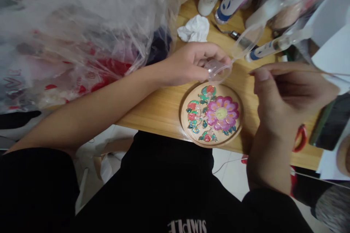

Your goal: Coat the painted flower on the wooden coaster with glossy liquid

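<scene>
Cup (218,71) is in the left hand (195,63), with the thumb on one side and the bent fingers on the other, so they are pinching it. A clear lid (260,33) sticks out past the left fingertips and looks joined to the cup. The right hand (290,94) pinches a thin stick (325,72) between thumb and finger, and the tip points toward the cup without touching it. The board (190,96) lies just below the left fingers, on the body side, and left of the right fingers, with a pink flower (222,113) on it. I cannot tell what is in the cup. If it is wet stuff, a small tilt of the left fingers could let it drip on the flower. Too hard a squeeze could bend the cup or make it slip, and then it might drop on the board. If the stick bumps the lid, it could twist in the right fingers. The board's rim comes right to the table (153,105) edge, so a knock from the right wrist might tip it. Beyond the left fingertips, a small bottle (265,49) is near the lid, and a careless swing of the cup could push it over.
</scene>
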`<state>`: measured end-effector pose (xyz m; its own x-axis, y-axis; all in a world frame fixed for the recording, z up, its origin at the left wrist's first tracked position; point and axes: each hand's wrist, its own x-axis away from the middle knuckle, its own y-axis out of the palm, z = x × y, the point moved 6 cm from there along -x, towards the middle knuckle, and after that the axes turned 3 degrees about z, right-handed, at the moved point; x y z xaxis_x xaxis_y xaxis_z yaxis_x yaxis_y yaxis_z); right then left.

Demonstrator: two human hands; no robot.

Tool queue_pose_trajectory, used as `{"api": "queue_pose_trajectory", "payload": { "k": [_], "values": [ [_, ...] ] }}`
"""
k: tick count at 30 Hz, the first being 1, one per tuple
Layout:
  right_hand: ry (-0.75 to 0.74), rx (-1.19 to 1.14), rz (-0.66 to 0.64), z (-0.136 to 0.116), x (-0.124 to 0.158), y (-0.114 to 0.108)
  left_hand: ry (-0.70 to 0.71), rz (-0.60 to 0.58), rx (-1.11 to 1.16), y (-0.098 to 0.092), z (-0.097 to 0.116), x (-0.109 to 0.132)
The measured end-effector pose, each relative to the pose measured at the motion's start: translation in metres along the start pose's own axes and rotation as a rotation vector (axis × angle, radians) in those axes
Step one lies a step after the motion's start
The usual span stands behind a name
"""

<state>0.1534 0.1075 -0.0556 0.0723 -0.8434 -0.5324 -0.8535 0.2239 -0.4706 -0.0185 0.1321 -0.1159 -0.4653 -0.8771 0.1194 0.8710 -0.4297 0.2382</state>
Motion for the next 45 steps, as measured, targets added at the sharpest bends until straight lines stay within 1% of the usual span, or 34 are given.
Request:
{"api": "queue_pose_trajectory", "payload": {
  "k": [4, 7, 9, 12, 14, 16, 18, 21, 23, 25, 26, 28, 32, 34, 38, 40, 45],
  "values": [
    [-0.15, 0.175, -0.137, -0.008, 0.003, 0.008, 0.1, -0.055, -0.022, 0.002, 0.002, 0.001],
    [-0.172, 0.184, -0.209, -0.01, 0.005, 0.012, 0.181, -0.097, -0.048, 0.002, 0.003, 0.001],
    [-0.129, 0.165, -0.215, -0.009, 0.005, 0.013, 0.204, -0.108, -0.063, 0.001, 0.003, 0.0],
    [-0.02, 0.113, -0.217, -0.007, 0.005, 0.015, 0.203, -0.124, -0.079, 0.002, 0.002, 0.0],
    [0.061, 0.056, -0.225, -0.003, 0.005, 0.017, 0.176, -0.102, -0.091, 0.002, 0.002, 0.0],
    [0.149, -0.013, -0.218, 0.004, 0.006, 0.017, 0.141, -0.055, -0.095, 0.0, 0.002, 0.0],
    [0.22, -0.091, -0.189, 0.011, 0.006, 0.015, 0.127, -0.038, -0.079, 0.0, 0.002, 0.0],
    [0.298, -0.203, -0.138, 0.018, 0.006, 0.013, 0.146, -0.082, -0.044, 0.002, 0.002, 0.001],
    [0.361, -0.269, -0.112, 0.019, 0.007, 0.012, 0.155, -0.1, -0.045, 0.002, 0.002, 0.002],
    [0.395, -0.326, -0.097, 0.017, 0.006, 0.01, 0.16, -0.084, -0.056, 0.001, 0.003, 0.002],
    [0.39, -0.342, -0.108, 0.014, 0.006, 0.008, 0.162, -0.071, -0.063, 0.001, 0.003, 0.002],
    [0.33, -0.318, -0.203, 0.006, 0.005, 0.009, 0.161, -0.036, -0.072, 0.0, 0.004, 0.002],
    [0.092, -0.207, -0.542, -0.017, 0.009, 0.021, 0.129, 0.014, -0.07, -0.002, 0.004, 0.001],
    [0.0, -0.172, -0.632, -0.024, 0.012, 0.026, 0.116, 0.007, -0.046, -0.002, 0.003, 0.0],
    [-0.068, -0.113, -0.673, -0.028, 0.013, 0.031, 0.104, 0.013, -0.062, -0.002, 0.001, -0.002],
    [-0.075, -0.095, -0.692, -0.027, 0.015, 0.033, 0.093, 0.021, -0.068, -0.002, 0.001, -0.002],
    [-0.076, -0.081, -0.712, -0.024, 0.018, 0.034, 0.02, 0.001, 0.02, 0.002, 0.001, -0.002]
  ]
}}
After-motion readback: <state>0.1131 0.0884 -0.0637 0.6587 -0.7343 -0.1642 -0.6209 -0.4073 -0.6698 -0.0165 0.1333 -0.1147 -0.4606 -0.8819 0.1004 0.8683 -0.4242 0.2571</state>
